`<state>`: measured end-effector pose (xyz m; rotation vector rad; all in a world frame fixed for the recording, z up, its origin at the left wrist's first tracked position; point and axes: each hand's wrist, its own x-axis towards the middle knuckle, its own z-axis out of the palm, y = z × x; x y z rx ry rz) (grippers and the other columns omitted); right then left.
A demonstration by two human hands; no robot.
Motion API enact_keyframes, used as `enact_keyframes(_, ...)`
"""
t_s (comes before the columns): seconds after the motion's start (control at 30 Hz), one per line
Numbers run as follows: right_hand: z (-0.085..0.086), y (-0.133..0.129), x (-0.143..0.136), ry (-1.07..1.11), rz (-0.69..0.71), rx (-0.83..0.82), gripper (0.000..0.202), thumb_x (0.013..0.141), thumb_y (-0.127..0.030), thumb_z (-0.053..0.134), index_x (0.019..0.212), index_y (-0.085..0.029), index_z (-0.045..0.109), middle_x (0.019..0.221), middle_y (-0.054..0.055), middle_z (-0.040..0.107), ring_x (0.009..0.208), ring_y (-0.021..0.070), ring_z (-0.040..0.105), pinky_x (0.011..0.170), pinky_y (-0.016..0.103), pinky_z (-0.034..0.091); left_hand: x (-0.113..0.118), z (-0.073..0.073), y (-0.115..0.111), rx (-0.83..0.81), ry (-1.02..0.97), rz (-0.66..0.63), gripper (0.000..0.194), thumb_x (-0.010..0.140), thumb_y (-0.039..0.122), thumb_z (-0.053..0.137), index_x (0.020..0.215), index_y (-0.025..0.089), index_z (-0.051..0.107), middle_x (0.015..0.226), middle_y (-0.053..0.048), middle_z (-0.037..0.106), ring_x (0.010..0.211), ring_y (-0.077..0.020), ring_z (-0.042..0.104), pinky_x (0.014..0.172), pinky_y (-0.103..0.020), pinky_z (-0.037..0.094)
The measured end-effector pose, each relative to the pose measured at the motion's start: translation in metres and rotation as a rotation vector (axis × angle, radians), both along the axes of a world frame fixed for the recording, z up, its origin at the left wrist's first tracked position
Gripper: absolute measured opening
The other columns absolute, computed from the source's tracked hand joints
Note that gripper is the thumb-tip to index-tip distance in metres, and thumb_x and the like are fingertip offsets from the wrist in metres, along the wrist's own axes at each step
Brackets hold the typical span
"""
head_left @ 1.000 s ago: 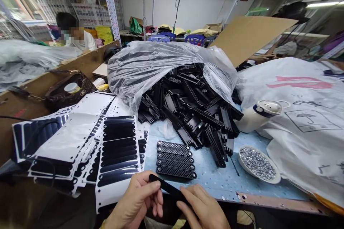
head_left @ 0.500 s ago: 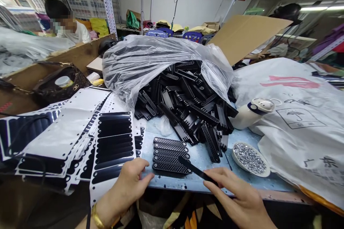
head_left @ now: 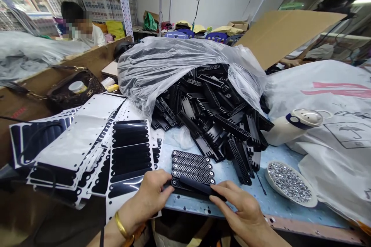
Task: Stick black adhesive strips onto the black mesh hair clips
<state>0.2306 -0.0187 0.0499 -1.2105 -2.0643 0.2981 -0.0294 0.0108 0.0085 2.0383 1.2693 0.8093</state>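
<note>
My right hand (head_left: 240, 204) pinches one end of a thin, glossy black adhesive strip (head_left: 195, 185). The strip slants over the nearest of several black lattice-patterned plastic pieces (head_left: 192, 166), laid side by side on the blue table (head_left: 185, 202). At the left end of that nearest piece, the thumb and forefinger of my left hand (head_left: 150, 193) close round its tip, the other fingers curled. Left of the row lies a white backing sheet (head_left: 131, 148) with black strips of the same shape. Beneath the strip, part of the nearest piece is hidden.
Behind the row, loose black pieces (head_left: 214, 112) spill from a clear plastic bag (head_left: 162, 56). To the right stand a bowl of small silvery parts (head_left: 290, 183), a cream bottle (head_left: 285, 125) and a large white sack (head_left: 333, 104). A person (head_left: 95, 36) sits at the far left.
The strip has come down and left over the nearest piece, with my right hand lower. My left hand has closed in on that piece's left end. The view has shifted slightly left.
</note>
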Motion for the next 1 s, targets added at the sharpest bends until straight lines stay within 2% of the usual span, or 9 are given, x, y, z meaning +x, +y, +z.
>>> enact_keyframes(0.2,0.000,0.002,0.000,-0.008,0.031,-0.047,0.017,0.091,-0.021,0.059,0.096,-0.019,0.075,0.070,0.004,0.069,0.062,0.0152,0.069,0.055,0.022,0.058,0.000,0.001,0.003,-0.003,-0.016,0.000,0.015,0.073,0.010,0.061,0.081,0.016,0.072,0.065,-0.002,0.066,0.056,-0.0150,0.058,0.057,-0.024,0.041)
enact_keyframes(0.33,0.001,0.000,0.000,-0.052,0.054,0.001,0.018,0.090,-0.019,0.059,0.099,-0.019,0.075,0.075,0.005,0.070,0.064,0.0153,0.071,0.057,0.021,0.058,-0.002,0.001,0.000,-0.008,-0.046,0.005,0.016,0.070,0.011,0.064,0.083,0.017,0.073,0.066,-0.001,0.065,0.055,-0.0139,0.056,0.057,-0.024,0.041)
enact_keyframes(0.47,0.001,0.000,0.001,-0.125,0.056,0.070,0.019,0.090,-0.019,0.059,0.099,-0.020,0.076,0.077,0.006,0.071,0.065,0.0152,0.071,0.058,0.021,0.059,-0.001,0.004,-0.002,-0.098,-0.110,0.013,0.019,0.072,0.013,0.067,0.089,0.014,0.075,0.063,-0.002,0.064,0.053,-0.0132,0.055,0.054,-0.023,0.040)
enact_keyframes(0.57,0.002,0.002,0.000,-0.187,0.071,0.077,0.020,0.091,-0.020,0.058,0.098,-0.019,0.076,0.075,0.006,0.069,0.062,0.0150,0.070,0.056,0.021,0.057,0.000,0.008,-0.001,-0.150,-0.151,0.003,0.014,0.071,0.011,0.067,0.082,0.012,0.076,0.060,-0.002,0.061,0.052,-0.0126,0.053,0.052,-0.022,0.039)
enact_keyframes(0.83,0.002,0.007,0.000,-0.238,0.077,0.092,0.021,0.094,-0.025,0.056,0.099,-0.019,0.075,0.071,0.005,0.068,0.057,0.0137,0.068,0.051,0.021,0.053,0.001,0.016,0.001,-0.267,-0.233,0.046,0.018,0.068,0.012,0.071,0.084,0.013,0.078,0.059,-0.001,0.061,0.051,-0.0116,0.051,0.049,-0.021,0.039)
enact_keyframes(1.0,0.002,0.008,-0.001,-0.275,0.068,0.112,0.023,0.095,-0.026,0.055,0.099,-0.018,0.076,0.068,0.004,0.066,0.054,0.0136,0.065,0.050,0.022,0.052,0.001,0.018,0.001,-0.274,-0.251,0.044,0.015,0.070,0.014,0.070,0.082,0.014,0.078,0.058,-0.001,0.061,0.051,-0.0116,0.051,0.049,-0.020,0.039)
